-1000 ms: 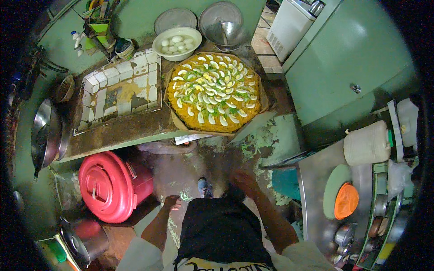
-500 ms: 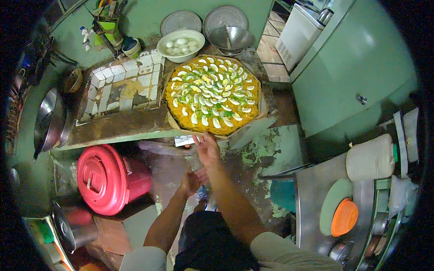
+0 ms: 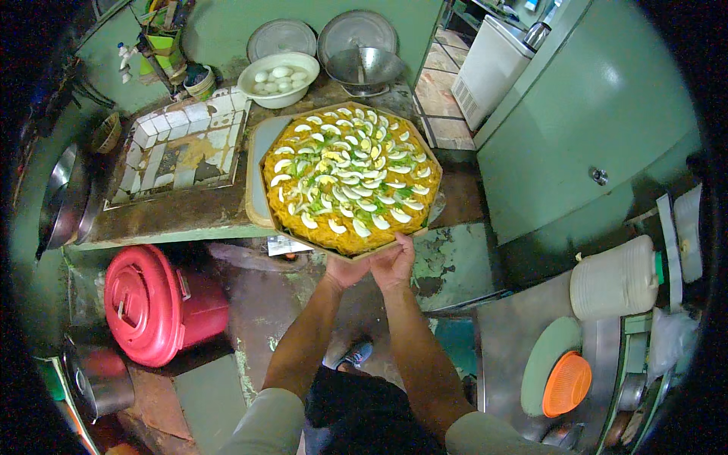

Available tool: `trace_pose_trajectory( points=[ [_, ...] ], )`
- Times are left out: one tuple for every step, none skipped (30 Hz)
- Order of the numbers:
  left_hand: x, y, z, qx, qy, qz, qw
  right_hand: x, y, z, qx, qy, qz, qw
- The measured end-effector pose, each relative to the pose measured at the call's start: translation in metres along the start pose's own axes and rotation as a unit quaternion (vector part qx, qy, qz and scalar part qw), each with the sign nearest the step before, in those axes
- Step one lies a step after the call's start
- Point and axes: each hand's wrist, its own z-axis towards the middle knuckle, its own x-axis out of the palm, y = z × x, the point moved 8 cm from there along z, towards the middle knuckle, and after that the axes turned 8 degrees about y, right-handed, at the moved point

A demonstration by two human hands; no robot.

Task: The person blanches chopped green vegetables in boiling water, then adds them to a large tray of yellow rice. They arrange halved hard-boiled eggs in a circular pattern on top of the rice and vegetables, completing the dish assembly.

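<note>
A large octagonal tray of noodles [image 3: 312,203] is topped with sliced boiled eggs and chopped greens. It juts past the counter's near edge and lies partly over a pale board [image 3: 259,163] that shows along its left side. My left hand [image 3: 347,271] supports the near edge from below, its fingers mostly hidden under the tray. Close beside it, my right hand [image 3: 393,263] grips the same edge near the right corner, thumb up against the rim, the other fingers underneath.
Behind the tray stand a white basin [image 3: 279,98] of peeled eggs in water and a metal wok [image 3: 365,70]. A tiled recess [image 3: 178,148] is on the left. Below sits a red lidded bucket [image 3: 144,303]. At right, a steel table [image 3: 504,341] holds an orange basket [image 3: 567,383].
The tray has slid toward me and right, uncovering the board at its left. My left hand has risen to the tray's edge; my right hand has shifted right along it.
</note>
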Motion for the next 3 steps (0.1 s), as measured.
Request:
trace_pose_trajectory(
  points=[
    [0.008,0.008,0.009,-0.033,0.058,-0.049,0.997,-0.003,0.007,0.001,-0.006,-0.016,0.000,1.000],
    [0.005,0.019,0.019,-0.027,0.059,-0.064,0.996,-0.005,0.023,0.000,-0.020,0.004,0.003,1.000],
    [0.002,0.023,0.027,-0.016,0.057,-0.070,0.996,-0.015,0.026,-0.002,0.000,-0.038,-0.012,0.999]
  ],
)
